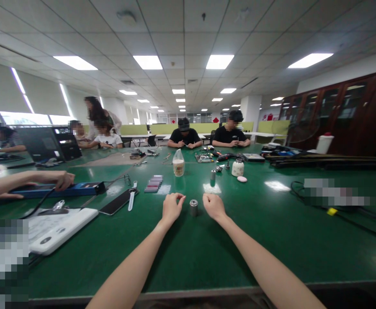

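A short metal cylinder (193, 207) with a round opening in its top stands upright on the green table. Just left of it rests my left hand (172, 207), fingers curled in and thumb bent towards the cylinder without touching it. On the other side my right hand (214, 207) is closed in a fist, also apart from the cylinder. Nothing shows in either hand. Farther back, a slimmer metal cylinder (212, 177) stands upright beyond my right hand.
A bagged cup (178, 166), a white jar (237, 168) and a pink lid (242, 179) stand beyond. Leftwards lie a phone (118, 202), a watch (132, 197) and a white clipboard (65, 229). Another person's hand (59, 178) touches a blue power strip (83, 189). Cables (352, 223) lie right.
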A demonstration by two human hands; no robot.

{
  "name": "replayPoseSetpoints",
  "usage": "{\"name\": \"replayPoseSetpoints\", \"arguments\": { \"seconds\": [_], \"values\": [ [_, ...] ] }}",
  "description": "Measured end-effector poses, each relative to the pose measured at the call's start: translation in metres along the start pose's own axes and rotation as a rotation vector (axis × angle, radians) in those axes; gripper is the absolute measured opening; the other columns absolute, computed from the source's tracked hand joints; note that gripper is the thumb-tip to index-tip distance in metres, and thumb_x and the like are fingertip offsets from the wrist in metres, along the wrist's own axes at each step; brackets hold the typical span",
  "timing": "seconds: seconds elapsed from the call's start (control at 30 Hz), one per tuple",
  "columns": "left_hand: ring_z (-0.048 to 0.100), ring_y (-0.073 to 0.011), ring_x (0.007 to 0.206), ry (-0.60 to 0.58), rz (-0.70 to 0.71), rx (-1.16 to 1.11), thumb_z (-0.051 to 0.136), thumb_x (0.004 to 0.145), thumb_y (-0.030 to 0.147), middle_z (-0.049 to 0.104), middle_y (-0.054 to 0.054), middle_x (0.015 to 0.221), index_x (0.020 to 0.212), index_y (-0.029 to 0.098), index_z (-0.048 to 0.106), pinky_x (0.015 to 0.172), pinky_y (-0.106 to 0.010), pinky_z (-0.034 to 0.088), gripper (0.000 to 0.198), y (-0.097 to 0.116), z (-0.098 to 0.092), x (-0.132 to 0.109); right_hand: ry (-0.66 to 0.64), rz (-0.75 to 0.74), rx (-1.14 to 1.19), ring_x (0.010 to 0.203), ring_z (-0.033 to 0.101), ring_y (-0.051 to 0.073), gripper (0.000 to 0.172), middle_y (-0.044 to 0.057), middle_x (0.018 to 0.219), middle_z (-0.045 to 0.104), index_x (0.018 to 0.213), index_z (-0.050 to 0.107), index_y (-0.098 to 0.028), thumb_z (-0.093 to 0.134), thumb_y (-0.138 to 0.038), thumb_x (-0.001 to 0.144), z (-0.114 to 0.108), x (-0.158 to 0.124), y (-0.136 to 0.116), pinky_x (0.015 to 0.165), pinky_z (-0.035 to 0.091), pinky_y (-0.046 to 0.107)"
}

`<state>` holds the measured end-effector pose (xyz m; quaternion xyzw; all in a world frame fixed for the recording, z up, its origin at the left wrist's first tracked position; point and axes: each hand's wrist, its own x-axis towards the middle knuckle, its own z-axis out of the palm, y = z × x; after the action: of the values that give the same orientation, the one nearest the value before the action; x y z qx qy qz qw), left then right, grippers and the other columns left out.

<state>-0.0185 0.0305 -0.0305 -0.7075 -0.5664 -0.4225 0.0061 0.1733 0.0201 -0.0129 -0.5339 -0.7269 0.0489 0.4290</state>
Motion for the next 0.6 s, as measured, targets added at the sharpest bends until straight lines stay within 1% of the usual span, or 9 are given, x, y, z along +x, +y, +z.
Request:
{"name": "replayPoseSetpoints", "arguments": {
  "seconds": [0.07, 0.13, 0.23, 0.33, 0.43, 0.6],
  "values": [
    [0.061, -0.0205, 0.087, 0.023, 0.078, -0.131, 0.053, 0.089, 0.032, 0.07, -0.006, 0.088, 0.087, 0.018, 0.068, 0.081, -0.032, 0.046, 0.02, 0.007, 0.001, 0.0, -0.01, -0.004, -0.003, 0.049, 0.034, 0.011, 0.029, -0.003, 0.048, 0.041, 0.05, 0.038, -0.018, 0.039, -0.016, 0.079, 0.001, 0.0, 0.0, 0.051, 0.015, 0.026],
    [0.062, -0.019, 0.087, -0.007, 0.147, -0.234, 0.052, 0.09, 0.035, 0.07, -0.005, 0.089, 0.089, 0.018, 0.066, 0.08, -0.031, 0.047, 0.022, 0.016, 0.002, -0.002, -0.018, -0.007, -0.004, 0.05, 0.034, 0.011, 0.029, -0.003, 0.049, 0.04, 0.05, 0.038, -0.019, 0.039, -0.016, 0.079, 0.001, 0.0, 0.0, 0.051, 0.015, 0.026],
    [0.063, -0.0177, 0.083, -0.072, 0.186, -0.312, 0.048, 0.092, 0.036, 0.069, -0.004, 0.087, 0.09, 0.019, 0.065, 0.076, -0.029, 0.047, 0.024, 0.026, 0.002, -0.006, -0.029, -0.011, 0.0, 0.05, 0.035, 0.011, 0.029, -0.003, 0.049, 0.041, 0.051, 0.039, -0.019, 0.039, -0.017, 0.08, 0.002, 0.0, 0.0, 0.051, 0.015, 0.026],
    [0.063, -0.0173, 0.08, -0.083, 0.181, -0.318, 0.048, 0.092, 0.036, 0.069, -0.004, 0.086, 0.089, 0.019, 0.064, 0.074, -0.028, 0.047, 0.024, 0.028, 0.0, -0.008, -0.038, -0.016, 0.008, 0.05, 0.036, 0.011, 0.03, -0.003, 0.049, 0.041, 0.051, 0.04, -0.019, 0.039, -0.018, 0.081, 0.002, 0.0, 0.001, 0.051, 0.016, 0.026],
    [0.062, -0.0174, 0.082, -0.08, 0.199, -0.3, 0.05, 0.091, 0.034, 0.069, -0.004, 0.087, 0.09, 0.019, 0.065, 0.075, -0.028, 0.047, 0.022, 0.028, -0.002, -0.009, -0.047, -0.021, 0.018, 0.051, 0.037, 0.012, 0.03, -0.002, 0.05, 0.044, 0.052, 0.042, -0.019, 0.039, -0.018, 0.081, 0.003, -0.001, 0.001, 0.051, 0.017, 0.025],
    [0.062, -0.0179, 0.085, -0.081, 0.232, -0.248, 0.054, 0.089, 0.03, 0.068, -0.004, 0.087, 0.089, 0.019, 0.066, 0.076, -0.029, 0.047, 0.016, 0.03, -0.005, -0.01, -0.056, -0.033, 0.043, 0.054, 0.044, 0.012, 0.031, -0.002, 0.055, 0.052, 0.055, 0.05, -0.019, 0.039, -0.018, 0.083, 0.0, -0.003, -0.003, 0.053, 0.023, 0.023]
  ]
}}
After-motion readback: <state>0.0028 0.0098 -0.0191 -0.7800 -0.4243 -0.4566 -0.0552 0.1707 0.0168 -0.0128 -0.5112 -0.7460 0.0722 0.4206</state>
